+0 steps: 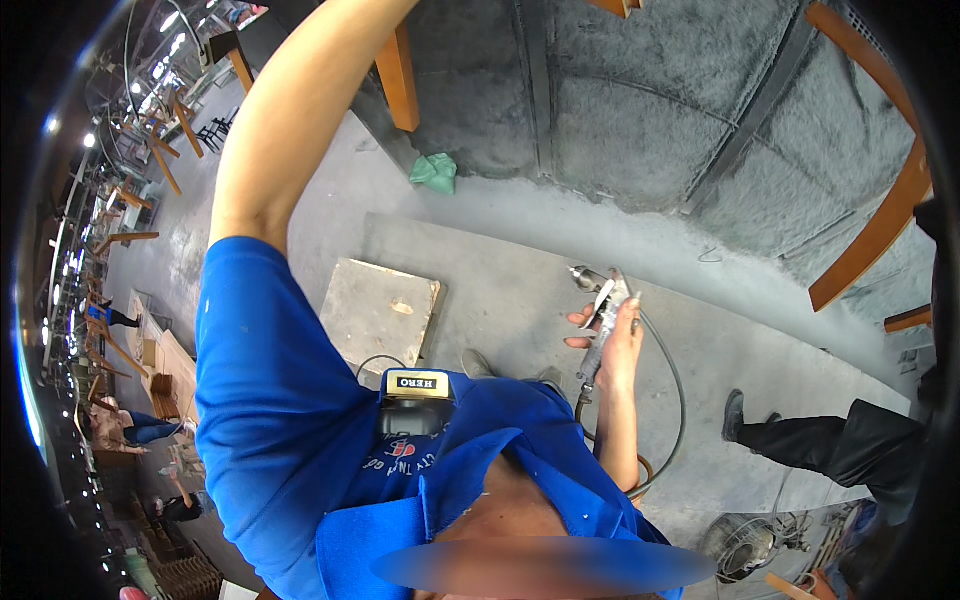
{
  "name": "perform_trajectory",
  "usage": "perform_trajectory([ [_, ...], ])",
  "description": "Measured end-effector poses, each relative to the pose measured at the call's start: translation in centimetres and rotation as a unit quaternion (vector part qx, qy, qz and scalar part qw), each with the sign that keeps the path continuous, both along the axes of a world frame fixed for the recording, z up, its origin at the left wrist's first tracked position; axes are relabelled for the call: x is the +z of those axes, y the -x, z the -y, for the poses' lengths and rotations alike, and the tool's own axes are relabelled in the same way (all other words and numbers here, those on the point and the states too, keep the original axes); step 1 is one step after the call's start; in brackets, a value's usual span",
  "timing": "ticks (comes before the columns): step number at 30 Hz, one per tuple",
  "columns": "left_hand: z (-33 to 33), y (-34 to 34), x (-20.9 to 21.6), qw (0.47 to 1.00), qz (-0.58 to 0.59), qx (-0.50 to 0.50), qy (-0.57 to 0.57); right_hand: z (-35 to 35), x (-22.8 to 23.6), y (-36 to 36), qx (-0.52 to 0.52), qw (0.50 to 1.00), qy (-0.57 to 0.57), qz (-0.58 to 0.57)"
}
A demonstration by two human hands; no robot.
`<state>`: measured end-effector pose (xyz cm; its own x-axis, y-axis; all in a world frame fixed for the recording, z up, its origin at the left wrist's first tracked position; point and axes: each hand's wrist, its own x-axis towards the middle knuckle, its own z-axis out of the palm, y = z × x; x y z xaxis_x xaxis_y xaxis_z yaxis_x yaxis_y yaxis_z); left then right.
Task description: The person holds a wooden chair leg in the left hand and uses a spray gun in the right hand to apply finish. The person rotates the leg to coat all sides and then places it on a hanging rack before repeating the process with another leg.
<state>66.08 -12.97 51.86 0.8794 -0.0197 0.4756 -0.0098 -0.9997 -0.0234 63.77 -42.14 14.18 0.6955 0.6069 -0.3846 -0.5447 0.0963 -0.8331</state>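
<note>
My right hand (pixel 622 345) is closed around the grip of a metal spray gun (pixel 608 305), its nozzle end tilted up and to the left. A dark hose (pixel 683 400) loops from the gun past my right forearm. My left arm, in a blue short sleeve, reaches up and out past the upper edge. The left hand itself lies outside the picture. Close to that forearm hangs an orange-brown wooden piece (pixel 397 85), like a furniture leg. Another bit of orange-brown wood (pixel 615 6) shows at the upper edge.
A square, worn board (pixel 375 310) lies on the floor before me. Beyond stands a grey, dust-coated wall (pixel 640 110) with a green crumpled bag (pixel 434 172) at its foot. Curved wood (pixel 870 240) hangs at right. A person in dark trousers (pixel 840 440) stands near a fan (pixel 740 548).
</note>
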Motion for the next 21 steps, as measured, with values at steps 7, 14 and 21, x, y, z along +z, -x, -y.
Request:
perform_trajectory([
  [7,6.1,5.9,2.7,0.991,-0.106,0.010,0.084,3.0,4.6,-1.7,-0.028,0.925,-0.372,-0.071],
  [14,8.8,8.2,2.7,0.993,-0.007,0.036,0.114,2.3,1.2,-3.0,-0.008,0.969,-0.244,-0.032],
  [21,8.5,12.7,1.1,0.965,0.105,0.095,0.220,4.2,-2.4,-2.5,-0.058,0.997,-0.043,-0.027],
])
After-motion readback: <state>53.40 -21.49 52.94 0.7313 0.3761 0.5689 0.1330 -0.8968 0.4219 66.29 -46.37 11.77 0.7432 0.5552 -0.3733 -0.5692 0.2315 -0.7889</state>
